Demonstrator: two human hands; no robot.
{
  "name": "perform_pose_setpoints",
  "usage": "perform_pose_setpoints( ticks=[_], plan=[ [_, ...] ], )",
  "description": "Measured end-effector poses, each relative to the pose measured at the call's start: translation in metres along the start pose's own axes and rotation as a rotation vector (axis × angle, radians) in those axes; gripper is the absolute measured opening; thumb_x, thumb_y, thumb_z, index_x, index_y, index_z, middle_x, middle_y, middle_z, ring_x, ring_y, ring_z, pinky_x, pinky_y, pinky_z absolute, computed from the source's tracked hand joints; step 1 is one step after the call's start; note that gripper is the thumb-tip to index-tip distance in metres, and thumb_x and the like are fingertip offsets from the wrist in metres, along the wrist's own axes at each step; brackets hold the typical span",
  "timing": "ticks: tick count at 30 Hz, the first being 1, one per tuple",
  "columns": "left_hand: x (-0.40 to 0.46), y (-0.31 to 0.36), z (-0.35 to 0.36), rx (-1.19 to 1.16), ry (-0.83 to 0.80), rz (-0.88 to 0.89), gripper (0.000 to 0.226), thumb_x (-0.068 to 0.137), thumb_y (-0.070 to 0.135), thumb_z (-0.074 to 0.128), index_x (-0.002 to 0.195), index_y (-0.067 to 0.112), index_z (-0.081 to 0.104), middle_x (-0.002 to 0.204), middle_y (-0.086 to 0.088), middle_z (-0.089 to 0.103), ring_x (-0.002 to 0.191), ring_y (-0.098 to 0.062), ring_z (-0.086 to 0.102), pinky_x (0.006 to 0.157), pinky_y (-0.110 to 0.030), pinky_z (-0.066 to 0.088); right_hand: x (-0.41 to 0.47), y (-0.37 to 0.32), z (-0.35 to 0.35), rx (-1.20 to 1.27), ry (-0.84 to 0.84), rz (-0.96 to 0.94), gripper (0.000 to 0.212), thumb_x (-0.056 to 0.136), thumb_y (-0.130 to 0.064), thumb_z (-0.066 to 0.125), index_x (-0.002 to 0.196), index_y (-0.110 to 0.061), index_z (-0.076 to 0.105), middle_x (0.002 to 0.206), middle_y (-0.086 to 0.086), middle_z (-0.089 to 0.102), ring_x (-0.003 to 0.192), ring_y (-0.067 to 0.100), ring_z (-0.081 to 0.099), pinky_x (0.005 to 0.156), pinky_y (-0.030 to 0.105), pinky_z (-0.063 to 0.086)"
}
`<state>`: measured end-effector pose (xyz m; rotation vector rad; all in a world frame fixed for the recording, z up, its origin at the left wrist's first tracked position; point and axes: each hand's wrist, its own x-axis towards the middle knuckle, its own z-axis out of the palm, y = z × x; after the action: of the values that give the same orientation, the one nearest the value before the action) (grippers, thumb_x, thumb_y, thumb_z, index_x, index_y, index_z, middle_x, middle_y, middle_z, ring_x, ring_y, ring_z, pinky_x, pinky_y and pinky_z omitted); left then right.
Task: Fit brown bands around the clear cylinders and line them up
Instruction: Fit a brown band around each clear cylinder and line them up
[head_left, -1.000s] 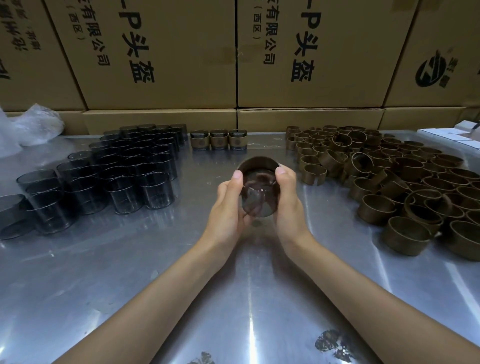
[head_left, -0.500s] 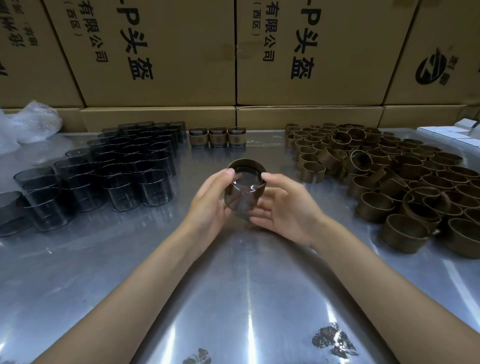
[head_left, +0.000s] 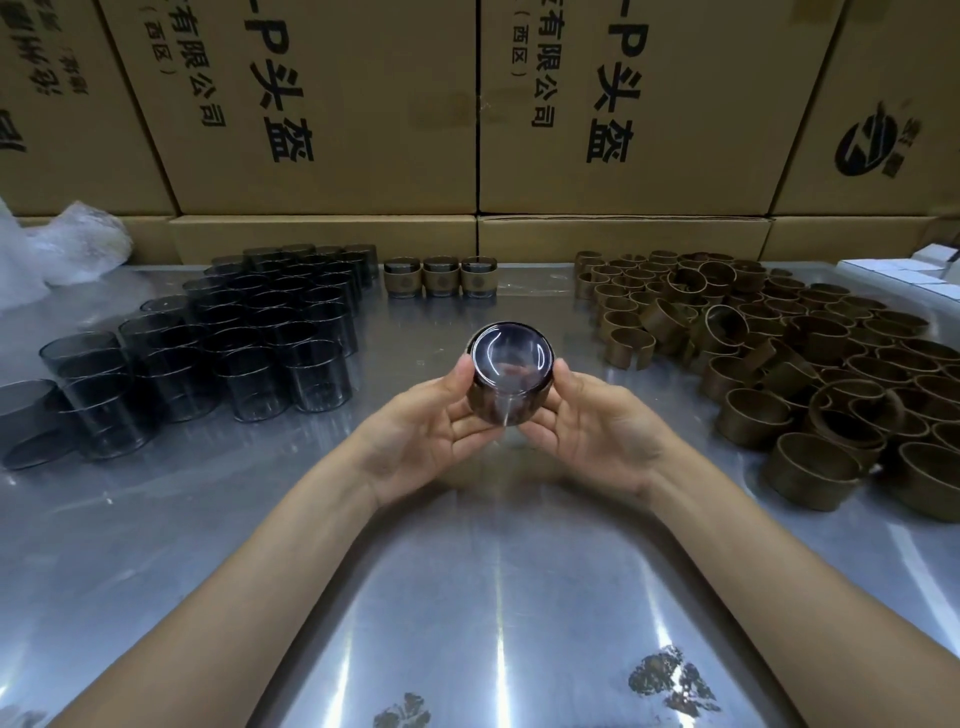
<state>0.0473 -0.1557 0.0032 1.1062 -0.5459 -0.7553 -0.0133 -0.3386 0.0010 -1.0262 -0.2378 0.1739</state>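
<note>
— Head view: what have you got there?

— A clear cylinder (head_left: 510, 375) with a brown band (head_left: 506, 408) round it, held up over the metal table (head_left: 498, 597), its flat glossy end tipped toward me. My left hand (head_left: 436, 431) and right hand (head_left: 587, 431) cup it from either side, fingers curled under and thumbs pressed on the upper edge.

— How will it handle?

— Light and stiff, I reckon, but that shiny wall looks slippery, and if it's glass it would chip on steel. I'd hold on the band, which seems to give more grip, and keep both sides squeezed evenly.

— And the band?

— Thin and springy, I'd guess. I can't tell whether it sits straight; my palms hide much of it.

— Where does it go?

— Beside the three banded cylinders (head_left: 441, 277) lined up at the back, by the cardboard boxes (head_left: 332, 130). Bare cylinders (head_left: 249, 338) stand to my left, loose bands (head_left: 779, 364) heaped on my right.
</note>
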Motion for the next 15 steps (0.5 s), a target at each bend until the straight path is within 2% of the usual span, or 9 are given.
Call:
perform_pose_setpoints(
  ticks=[4,7,9,10,12,13,15],
  plan=[
    [-0.001,-0.001,0.005,0.034,-0.064,0.091,0.061,0.045,0.057,0.087,0.095,0.024,0.078,0.105,-0.003,0.073,0.099,-0.012,0.069,0.081,-0.022,0.055,-0.002,-0.002,0.004,-0.016,-0.052,-0.031,0.039,0.066,-0.037,0.085,0.098,-0.016,0.077,0.102,0.002,0.074,0.095,0.011,0.069,0.079,0.02,0.055],
    [-0.003,0.001,0.002,0.021,-0.075,0.107,0.063,0.052,0.056,0.085,0.103,0.02,0.075,0.112,-0.007,0.07,0.106,-0.017,0.066,0.084,-0.024,0.054,-0.001,-0.003,0.006,-0.02,0.015,-0.009,0.056,0.065,-0.044,0.083,0.11,-0.012,0.072,0.113,0.008,0.07,0.106,0.018,0.067,0.086,0.027,0.054],
    [-0.002,0.005,0.004,0.022,0.006,0.08,0.072,0.057,0.066,0.075,0.105,0.012,0.07,0.111,-0.01,0.07,0.104,-0.019,0.066,0.083,-0.027,0.055,0.002,-0.003,0.011,-0.082,0.145,0.013,0.067,0.07,-0.062,0.067,0.112,-0.01,0.068,0.115,0.011,0.069,0.107,0.022,0.066,0.088,0.032,0.053],
    [0.0,0.004,0.008,0.056,0.081,0.065,0.074,0.062,0.073,0.063,0.1,0.009,0.067,0.106,-0.012,0.069,0.098,-0.021,0.067,0.081,-0.028,0.054,0.004,-0.001,0.015,-0.149,0.242,-0.003,0.062,0.072,-0.067,0.059,0.1,-0.013,0.072,0.104,0.012,0.072,0.097,0.021,0.069,0.082,0.031,0.054],
    [0.004,0.0,0.023,0.171,0.241,0.073,0.07,0.07,0.075,0.042,0.085,0.009,0.061,0.091,-0.015,0.063,0.083,-0.024,0.061,0.076,-0.031,0.048,0.009,0.005,0.025,-0.248,0.419,-0.095,0.046,0.072,-0.064,0.057,0.064,-0.02,0.07,0.072,0.006,0.067,0.066,0.016,0.067,0.065,0.026,0.053],
    [0.006,-0.004,0.032,0.218,0.301,0.096,0.07,0.071,0.073,0.039,0.085,0.008,0.06,0.087,-0.017,0.06,0.083,-0.026,0.058,0.079,-0.035,0.047,0.01,0.009,0.028,-0.269,0.475,-0.152,0.042,0.07,-0.061,0.06,0.055,-0.022,0.065,0.065,0.002,0.061,0.059,0.015,0.062,0.062,0.026,0.052],
    [0.008,-0.014,0.046,0.285,0.379,0.179,0.065,0.076,0.067,0.041,0.088,0.007,0.063,0.086,-0.017,0.06,0.085,-0.024,0.057,0.089,-0.042,0.047,0.012,0.016,0.032,-0.287,0.527,-0.235,0.04,0.071,-0.057,0.065,0.051,-0.023,0.059,0.061,0.0,0.055,0.06,0.017,0.056,0.065,0.032,0.049]
  ],
)
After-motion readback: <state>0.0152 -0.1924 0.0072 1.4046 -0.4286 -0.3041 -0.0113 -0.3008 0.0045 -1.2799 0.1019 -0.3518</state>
